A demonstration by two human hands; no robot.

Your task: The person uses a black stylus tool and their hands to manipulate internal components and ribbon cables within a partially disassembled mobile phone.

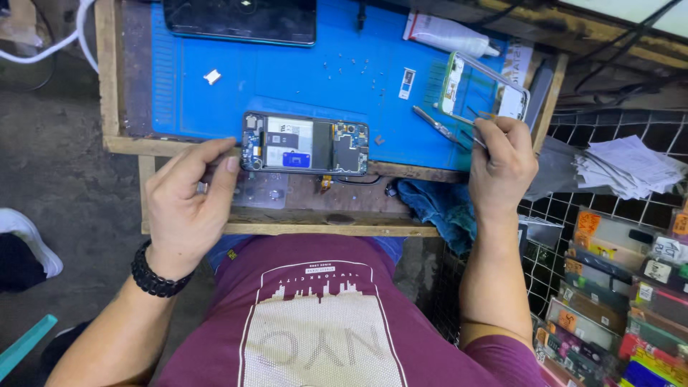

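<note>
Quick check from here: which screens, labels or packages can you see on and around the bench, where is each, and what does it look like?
Dark phone screen: top of blue mat, black rectangle.
White tube: top right of mat.
Small white label: mat centre-right.
Packaged goods: rack at right, orange tags.
Opened phone: by left hand.

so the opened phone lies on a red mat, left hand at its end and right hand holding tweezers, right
Not quite. The head view shows the mat is blue, not red. The rest holds: the opened phone lies at its edge, the left hand at its end, the right hand holding tweezers.
</note>
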